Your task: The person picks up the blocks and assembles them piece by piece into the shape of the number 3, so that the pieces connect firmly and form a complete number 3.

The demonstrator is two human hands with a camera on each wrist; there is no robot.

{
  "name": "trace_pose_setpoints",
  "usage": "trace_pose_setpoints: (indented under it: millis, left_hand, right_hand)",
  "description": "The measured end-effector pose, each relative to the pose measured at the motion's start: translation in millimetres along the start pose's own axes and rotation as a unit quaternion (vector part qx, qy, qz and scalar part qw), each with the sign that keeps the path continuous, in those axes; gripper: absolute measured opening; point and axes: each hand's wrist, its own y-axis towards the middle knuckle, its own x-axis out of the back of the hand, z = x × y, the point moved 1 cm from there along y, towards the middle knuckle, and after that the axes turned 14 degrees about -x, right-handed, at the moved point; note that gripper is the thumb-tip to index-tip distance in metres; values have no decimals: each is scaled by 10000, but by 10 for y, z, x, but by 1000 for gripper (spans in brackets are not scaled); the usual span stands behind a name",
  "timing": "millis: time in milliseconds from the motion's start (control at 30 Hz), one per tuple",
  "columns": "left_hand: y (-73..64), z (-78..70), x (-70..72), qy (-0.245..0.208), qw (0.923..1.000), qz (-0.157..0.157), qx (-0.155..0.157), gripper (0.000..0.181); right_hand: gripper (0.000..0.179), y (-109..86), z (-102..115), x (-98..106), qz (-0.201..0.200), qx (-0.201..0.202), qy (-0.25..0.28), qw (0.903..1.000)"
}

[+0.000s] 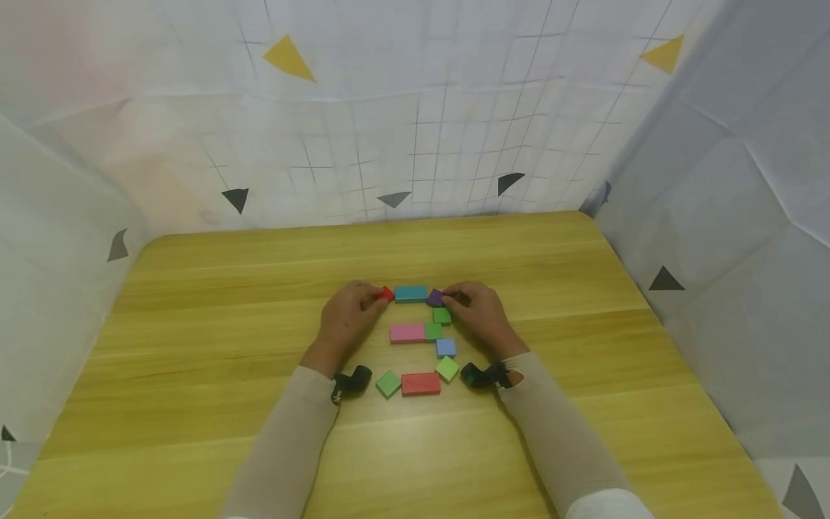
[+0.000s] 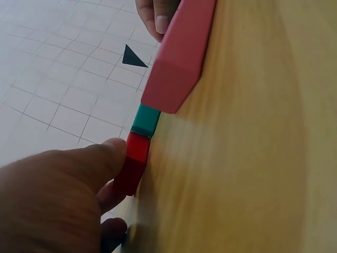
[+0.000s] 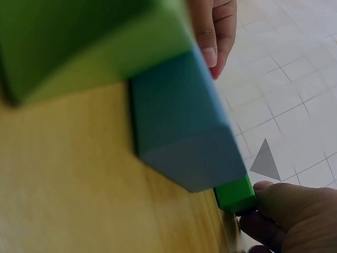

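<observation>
At the far left of a block pattern, my left hand (image 1: 346, 315) pinches a small red block (image 1: 387, 294) between thumb and fingers. That block touches the end of a teal block (image 2: 147, 120) in the left wrist view. Across from it, my right hand (image 1: 481, 315) pinches a small purple block (image 1: 435, 297) at the teal block's right end. Just below the purple block lies a green block (image 1: 442, 316). In the right wrist view, this green block (image 3: 235, 196) is beside the thumb, and the purple block is mostly hidden.
Nearer me lie a pink block (image 1: 406, 333), another green block (image 1: 432, 331), a blue block (image 1: 445, 347), a lime block (image 1: 447, 369), a long red block (image 1: 421, 384) and a turned green block (image 1: 388, 384). White patterned cloth (image 1: 363, 144) surrounds the wooden table (image 1: 214, 324).
</observation>
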Motion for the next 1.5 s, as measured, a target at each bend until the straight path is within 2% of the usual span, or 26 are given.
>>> trace_pose_setpoints:
  millis: [367, 733, 1033, 1500]
  left_hand:
    - [-3, -17, -5, -153, 9998, 50, 102, 32]
    - [-7, -31, 8, -164, 9997, 89, 158, 33]
    - [-14, -24, 7, -163, 9998, 43, 145, 33]
    - [-10, 9, -11, -15, 10000, -51, -44, 32]
  right_hand:
    - [21, 7, -4, 17, 28, -80, -8, 10000]
    - [22, -6, 15, 18, 6, 4, -3, 10000]
    - [20, 5, 6, 12, 12, 63, -26, 10000]
    - [24, 16, 20, 4, 28, 4, 14, 10000]
